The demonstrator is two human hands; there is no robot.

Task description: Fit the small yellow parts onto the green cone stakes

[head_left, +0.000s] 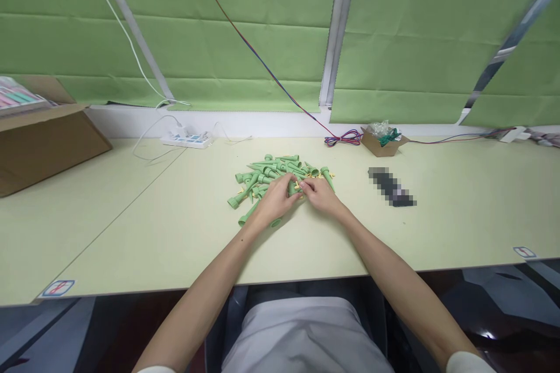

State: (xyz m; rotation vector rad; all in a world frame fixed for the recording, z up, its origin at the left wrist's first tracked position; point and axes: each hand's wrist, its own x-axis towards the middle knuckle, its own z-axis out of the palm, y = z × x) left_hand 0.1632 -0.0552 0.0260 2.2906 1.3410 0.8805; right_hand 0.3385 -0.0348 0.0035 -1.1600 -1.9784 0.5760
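A heap of green plastic watering spikes [251, 183] lies on the table, with small yellow plastic pieces [333, 175] scattered among them. My left hand [276, 199] curls its fingers and thumb around one green watering spike [291, 189] at the near side of the heap. Against it, my right hand [324, 195] pinches a small yellow valve piece [297, 185] between thumb and forefinger. The fingers partly hide both parts, so how far the yellow piece sits in the spike does not show. Another spike's round green end [275, 222] shows beside my left wrist.
On the pale table [175, 245], a cardboard box [48, 145] stands at the left and a power strip [187, 139] at the back. Further right are a coiled red-blue cable [343, 139], a small open carton [382, 144] and a pixelated dark object [391, 186].
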